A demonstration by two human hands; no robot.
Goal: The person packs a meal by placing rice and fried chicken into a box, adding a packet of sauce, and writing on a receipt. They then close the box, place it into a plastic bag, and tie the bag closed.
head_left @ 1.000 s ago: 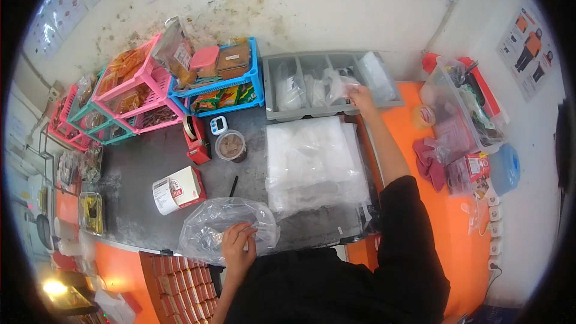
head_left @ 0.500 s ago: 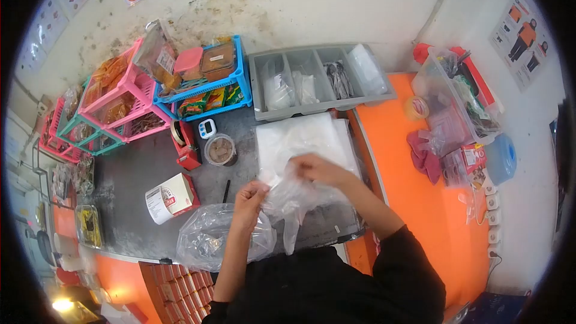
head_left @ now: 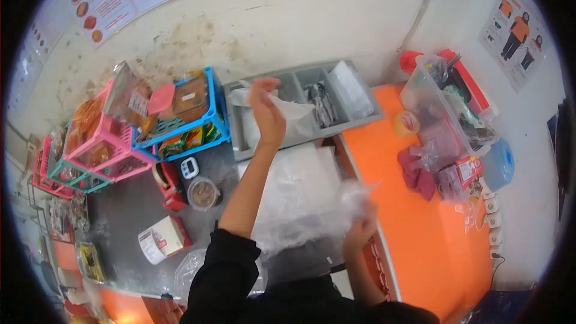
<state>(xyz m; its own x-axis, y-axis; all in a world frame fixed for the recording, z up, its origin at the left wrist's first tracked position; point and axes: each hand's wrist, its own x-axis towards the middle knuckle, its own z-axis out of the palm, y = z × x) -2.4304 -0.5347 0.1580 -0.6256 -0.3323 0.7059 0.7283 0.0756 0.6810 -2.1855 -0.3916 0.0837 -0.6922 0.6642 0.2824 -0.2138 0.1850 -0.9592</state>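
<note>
My left hand (head_left: 268,114) is stretched over the left part of the grey divided tray (head_left: 375,111), its fingers closed on a thin white plastic bag (head_left: 295,110) that spreads out to both sides. Lower right, beside the orange counter edge, my right hand (head_left: 361,231) is closed on a crumpled clear plastic bag (head_left: 355,195), blurred by motion. Between the hands lies a stack of clear plastic sheets (head_left: 294,186). A larger clear bag (head_left: 189,270) sits partly hidden behind my left sleeve.
Left of the stack stand a lidded cup (head_left: 204,194), a white timer (head_left: 189,168), a red tape dispenser (head_left: 170,186) and a carton box (head_left: 162,240). Blue (head_left: 222,114) and pink baskets (head_left: 90,153) line the wall. A clear bin (head_left: 429,105) stands right.
My hands have parted: the left went up to the grey tray and has a white bag, the right moved right and down with the clear bag. The view has shifted slightly.
</note>
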